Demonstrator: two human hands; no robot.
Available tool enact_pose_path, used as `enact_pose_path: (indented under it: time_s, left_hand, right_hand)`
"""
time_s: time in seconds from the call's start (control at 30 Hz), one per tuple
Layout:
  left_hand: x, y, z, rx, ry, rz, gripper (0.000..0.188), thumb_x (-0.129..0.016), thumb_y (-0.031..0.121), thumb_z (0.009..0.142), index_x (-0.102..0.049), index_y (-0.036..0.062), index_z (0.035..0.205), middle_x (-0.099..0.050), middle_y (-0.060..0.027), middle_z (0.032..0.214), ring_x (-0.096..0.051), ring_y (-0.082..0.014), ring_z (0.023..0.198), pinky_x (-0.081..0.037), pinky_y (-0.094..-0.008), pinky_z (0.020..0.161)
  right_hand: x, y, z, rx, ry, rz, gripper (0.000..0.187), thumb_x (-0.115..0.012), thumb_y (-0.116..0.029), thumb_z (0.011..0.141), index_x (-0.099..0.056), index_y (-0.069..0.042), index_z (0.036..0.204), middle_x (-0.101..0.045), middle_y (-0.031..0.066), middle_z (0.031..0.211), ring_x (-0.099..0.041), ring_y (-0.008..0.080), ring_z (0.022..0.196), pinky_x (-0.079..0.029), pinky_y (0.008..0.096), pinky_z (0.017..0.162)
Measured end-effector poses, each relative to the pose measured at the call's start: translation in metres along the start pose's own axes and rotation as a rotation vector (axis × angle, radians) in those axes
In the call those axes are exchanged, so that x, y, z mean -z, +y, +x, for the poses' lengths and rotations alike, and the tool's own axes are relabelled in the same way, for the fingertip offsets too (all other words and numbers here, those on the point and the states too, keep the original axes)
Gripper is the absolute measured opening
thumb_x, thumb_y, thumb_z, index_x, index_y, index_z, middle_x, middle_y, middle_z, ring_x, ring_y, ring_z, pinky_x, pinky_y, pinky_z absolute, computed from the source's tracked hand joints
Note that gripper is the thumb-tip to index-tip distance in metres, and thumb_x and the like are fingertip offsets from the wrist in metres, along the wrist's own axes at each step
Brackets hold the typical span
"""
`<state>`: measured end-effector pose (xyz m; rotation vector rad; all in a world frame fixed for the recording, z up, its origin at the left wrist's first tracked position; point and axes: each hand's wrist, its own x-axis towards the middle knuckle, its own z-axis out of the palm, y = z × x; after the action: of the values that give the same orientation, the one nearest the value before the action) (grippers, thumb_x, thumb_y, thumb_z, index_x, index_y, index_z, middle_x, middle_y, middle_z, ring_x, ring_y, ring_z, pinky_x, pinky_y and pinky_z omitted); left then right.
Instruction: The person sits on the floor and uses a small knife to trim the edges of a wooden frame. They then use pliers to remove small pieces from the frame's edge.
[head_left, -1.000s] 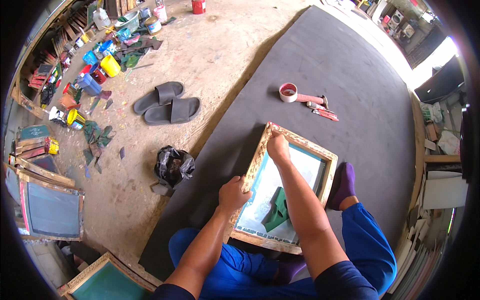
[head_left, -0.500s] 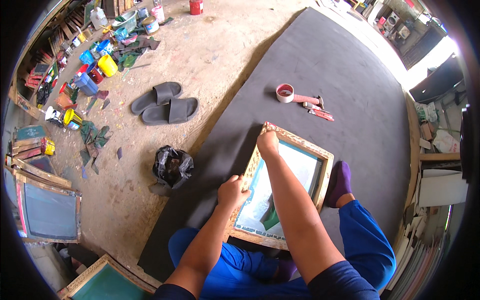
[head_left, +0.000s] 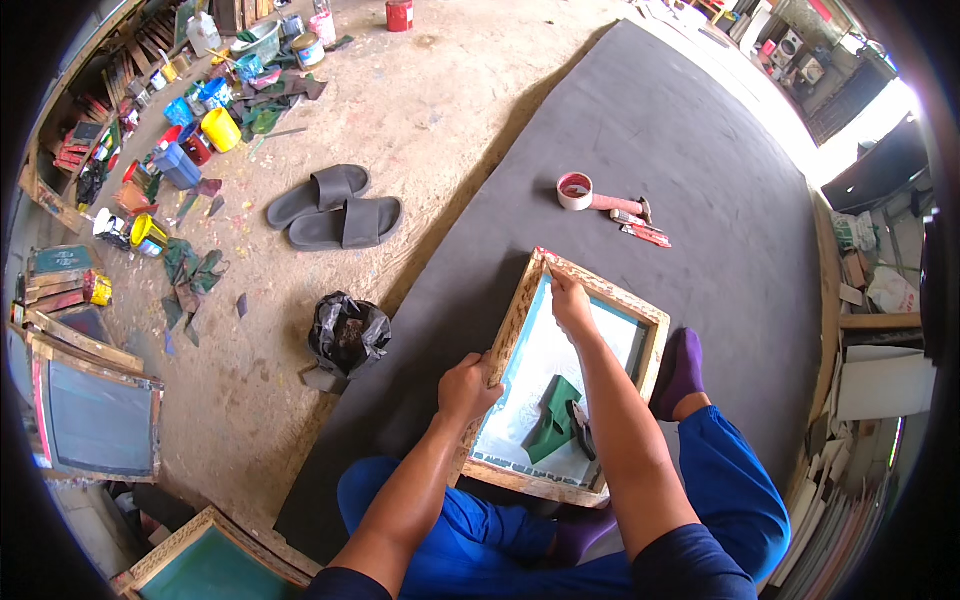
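A wooden screen-printing frame (head_left: 657,345) with pale mesh (head_left: 525,355) lies tilted in front of me, above my crossed legs. My left hand (head_left: 467,388) is wrapped round its left rail. Near the far left corner, just inside the rail, my right hand (head_left: 571,303) has its fingers closed; whether they pinch the mesh edge or something small is hidden. On the mesh rest a green piece of material (head_left: 547,425) and, partly behind my right forearm, what looks like a pair of dark-handled pliers (head_left: 582,430).
On the black mat (head_left: 690,130) ahead lie a roll of tape (head_left: 574,191), a hammer (head_left: 615,204) and a red cutter (head_left: 646,235). Left of the mat are a black plastic bag (head_left: 348,335), slides (head_left: 345,215) and several paint pots (head_left: 220,130). More frames (head_left: 100,415) lean at far left.
My right hand has shifted from the far end of the left rail inward and a little nearer me. The green piece and the dark tool on the mesh now show more.
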<state>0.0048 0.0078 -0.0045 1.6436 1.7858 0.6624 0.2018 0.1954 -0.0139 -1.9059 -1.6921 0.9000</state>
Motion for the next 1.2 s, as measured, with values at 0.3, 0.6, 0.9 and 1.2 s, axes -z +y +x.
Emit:
enact_pose_path:
  time_s: [0.3, 0.6, 0.9, 1.2]
  left_hand:
    - [0.003, -0.001, -0.003, -0.015, 0.040, 0.029, 0.062, -0.087, 0.028, 0.074, -0.069, 0.0072, 0.130, -0.071, -0.0121, 0.112, -0.072, -0.0342, 0.096, -0.060, -0.0446, 0.082]
    - [0.001, -0.003, -0.001, -0.012, 0.050, 0.037, 0.062, -0.088, 0.026, 0.072, -0.071, 0.0043, 0.128, -0.072, -0.0137, 0.112, -0.072, -0.0352, 0.096, -0.059, -0.0438, 0.082]
    - [0.005, 0.004, 0.001, 0.012, 0.031, 0.038, 0.063, -0.089, 0.026, 0.071, -0.071, 0.0040, 0.128, -0.072, -0.0147, 0.112, -0.073, -0.0354, 0.098, -0.059, -0.0431, 0.085]
    - [0.003, -0.003, -0.001, -0.047, 0.053, 0.057, 0.060, -0.087, 0.026, 0.072, -0.070, 0.0037, 0.126, -0.071, -0.0142, 0.109, -0.073, -0.0353, 0.093, -0.060, -0.0446, 0.081]
  right_hand:
    - [0.027, -0.010, -0.018, 0.124, -0.046, -0.208, 0.038, -0.050, -0.031, 0.106, -0.062, -0.026, 0.142, -0.070, 0.0245, 0.124, -0.065, 0.0455, 0.117, -0.052, 0.0535, 0.098]
    - [0.028, -0.015, -0.014, 0.124, -0.015, -0.170, 0.033, -0.058, -0.027, 0.104, -0.071, -0.015, 0.132, -0.073, 0.0216, 0.117, -0.068, 0.0439, 0.109, -0.054, 0.0488, 0.092]
    - [0.032, -0.007, -0.005, 0.269, -0.002, -0.195, 0.031, -0.058, -0.024, 0.103, -0.072, -0.014, 0.129, -0.074, 0.0223, 0.109, -0.070, 0.0438, 0.101, -0.056, 0.0504, 0.087]
    - [0.047, -0.041, -0.007, 0.232, -0.139, -0.478, 0.035, -0.053, -0.025, 0.103, -0.067, -0.018, 0.135, -0.074, 0.0232, 0.110, -0.072, 0.0407, 0.102, -0.057, 0.0501, 0.089]
